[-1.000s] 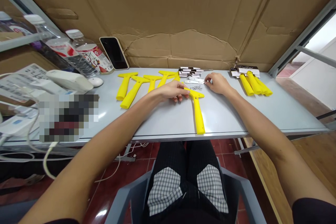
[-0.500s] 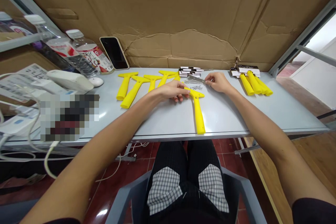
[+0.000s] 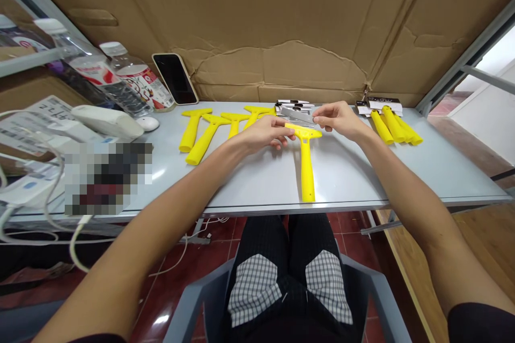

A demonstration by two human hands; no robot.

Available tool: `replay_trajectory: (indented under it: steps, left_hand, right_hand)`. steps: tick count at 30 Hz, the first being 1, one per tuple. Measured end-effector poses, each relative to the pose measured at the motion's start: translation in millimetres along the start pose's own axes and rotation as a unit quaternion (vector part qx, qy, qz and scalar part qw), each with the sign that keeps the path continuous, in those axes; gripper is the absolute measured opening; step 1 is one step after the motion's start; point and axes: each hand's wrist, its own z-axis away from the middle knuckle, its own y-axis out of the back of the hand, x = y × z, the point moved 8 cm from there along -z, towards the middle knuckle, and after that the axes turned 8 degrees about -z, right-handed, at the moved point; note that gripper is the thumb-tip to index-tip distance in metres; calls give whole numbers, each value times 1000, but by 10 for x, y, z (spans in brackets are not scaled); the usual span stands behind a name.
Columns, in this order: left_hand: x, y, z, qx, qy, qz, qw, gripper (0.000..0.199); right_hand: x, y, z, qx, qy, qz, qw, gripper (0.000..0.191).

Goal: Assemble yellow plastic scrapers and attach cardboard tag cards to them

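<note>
1. Head view: the left hand [image 3: 270, 134] pinches 1 yellow handle [image 3: 307, 171] by its crossbar's left end, at the front middle of the table [image 3: 350, 177].
2. Its crossbar faces the table's back; its long shaft runs toward the front edge.
3. The right hand [image 3: 336, 119] pinches 1 metal blade [image 3: 300, 117], slanting leftward, toward the table's back.
4. Loose handles [image 3: 203, 142]: at least 4, table's left-middle.
5. Carded handles [image 3: 393, 124]: at least 3, table's right end.
</note>
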Motion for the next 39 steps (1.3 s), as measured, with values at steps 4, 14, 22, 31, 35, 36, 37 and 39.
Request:
replay_trajectory:
  steps: [4, 14, 22, 31, 35, 36, 37, 39]
  left_hand:
    - [7, 29, 4, 20, 0, 12, 1000, 25]
    - [25, 51, 16, 33, 14, 21, 999, 25]
    - [80, 54, 54, 42, 18, 23, 999, 16]
    - [45, 74, 34, 34, 14, 21, 999, 26]
    - [20, 95, 11, 32, 6, 19, 999, 29]
    - [15, 100, 6, 31, 4, 19, 999, 30]
    - [11, 104, 1, 30, 2, 18, 999, 31]
    - [8, 108, -3, 28, 0, 18, 999, 32]
  right_hand:
    - [-70, -8, 29, 1, 8, -5, 1000, 38]
    - [-101, -6, 42, 6, 7, -25, 1000, 31]
    - [-112, -24, 52, 6, 4, -64, 998, 37]
    - [-123, -37, 61, -2, -7, -54, 999, 34]
    - [-118, -39, 56, -4, -6, -57, 998, 33]
    - [-116, -38, 56, -3, -7, -59, 998, 32]
    - [-115, -38, 58, -3, -7, -62, 998, 32]
    - [-118, -40, 66, -3, -9, -64, 998, 31]
